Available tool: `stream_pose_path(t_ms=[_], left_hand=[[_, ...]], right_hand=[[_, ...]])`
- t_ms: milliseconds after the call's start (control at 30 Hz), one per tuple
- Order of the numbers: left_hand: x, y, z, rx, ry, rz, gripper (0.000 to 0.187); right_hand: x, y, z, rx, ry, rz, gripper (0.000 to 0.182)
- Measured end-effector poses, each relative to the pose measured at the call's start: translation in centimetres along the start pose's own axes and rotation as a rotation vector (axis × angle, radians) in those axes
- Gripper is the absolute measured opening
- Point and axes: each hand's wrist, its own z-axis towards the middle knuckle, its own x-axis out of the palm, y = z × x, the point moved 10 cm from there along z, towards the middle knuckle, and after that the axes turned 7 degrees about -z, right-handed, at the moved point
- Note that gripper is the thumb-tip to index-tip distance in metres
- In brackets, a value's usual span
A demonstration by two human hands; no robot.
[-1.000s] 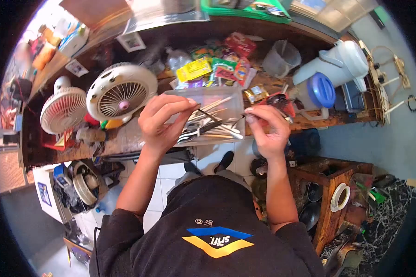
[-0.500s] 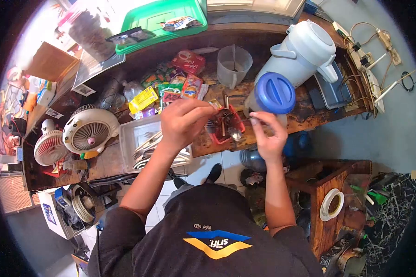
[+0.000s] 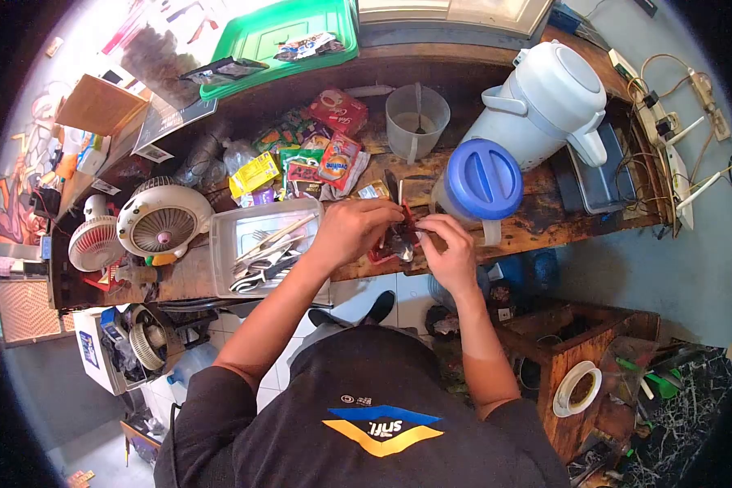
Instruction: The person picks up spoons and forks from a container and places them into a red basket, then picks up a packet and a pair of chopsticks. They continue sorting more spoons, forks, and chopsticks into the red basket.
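Both hands meet over a small red plastic basket of dark utensils near the counter's front edge. My left hand is closed at the basket's left side, its fingertips pinched together. From the right, my right hand pinches thumb and forefinger at the basket's contents. Whatever lies in either pinch is too small or hidden to name. A spoon's shiny bowl shows between the hands. Just behind my right hand stands a pitcher with a blue lid. Left of my left hand sits a clear tray of cutlery.
Colourful drink sachets are heaped behind the hands. A clear jug holding a spoon and a large pale thermos stand at the back. Two small fans occupy the left end. A green tray rests on the upper ledge.
My two hands have come closer together and lower, now over the red basket. My right hand has moved left and down from beside the pitcher. The view has shifted slightly.
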Motion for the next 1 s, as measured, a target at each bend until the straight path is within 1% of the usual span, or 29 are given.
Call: stream_pose_path(t_ms=[33, 167, 233, 367, 467, 500, 533, 600, 767, 833, 867, 967, 1000], left_hand=[[0.6, 0.4, 0.0, -0.021, 0.041, 0.003, 0.033], [0.7, 0.2, 0.0, -0.012, 0.048, -0.032, 0.033], [-0.1, -0.2, -0.1, -0.063, 0.047, -0.085, 0.030], [-1.6, -0.8, -0.7, -0.102, 0.059, -0.066, 0.027], [-3.8, -1.0, -2.1, -0.092, 0.007, -0.058, 0.025], [-5.0, -0.8, -2.7, -0.080, -0.053, -0.053, 0.023], [-6.4, -0.6, -3.5, -0.067, -0.114, -0.045, 0.022], [-8.9, 0.4, -5.2, -0.112, -0.179, -0.051, 0.021], [-16.1, 3.2, -11.8, -0.247, -0.361, -0.023, 0.015], [-18.4, 3.9, -14.9, -0.289, -0.410, -0.007, 0.015], [-19.6, 4.3, -16.5, -0.326, -0.444, 0.003, 0.015], [-22.2, 4.7, -20.7, -0.355, -0.476, 0.062, 0.016], [-23.0, 4.6, -21.9, -0.368, -0.490, 0.046, 0.017]], right_hand=[[0.1, -0.4, -0.1, 0.025, 0.004, 0.002, 0.019], [0.0, -0.7, -0.4, 0.075, 0.010, 0.018, 0.025], [-0.5, -0.4, -0.5, 0.104, -0.003, 0.013, 0.030], [-1.3, 1.1, -0.8, 0.128, -0.034, 0.082, 0.032], [-3.0, 3.8, -0.8, -0.048, -0.209, 0.051, 0.030], [-3.5, 5.1, -0.8, -0.142, -0.273, -0.021, 0.027], [-3.6, 6.1, -0.7, -0.175, -0.295, -0.007, 0.026], [-3.8, 8.8, -0.3, -0.255, -0.339, 0.001, 0.023], [-0.2, 14.1, 1.1, -0.399, -0.236, 0.062, 0.023], [3.3, 16.1, 1.7, -0.413, -0.106, 0.081, 0.022], [5.5, 16.6, 2.0, -0.386, -0.030, 0.099, 0.021], [13.1, 16.4, 1.8, -0.196, 0.240, 0.137, 0.018], [15.4, 16.9, 1.6, -0.222, 0.295, 0.138, 0.021]])
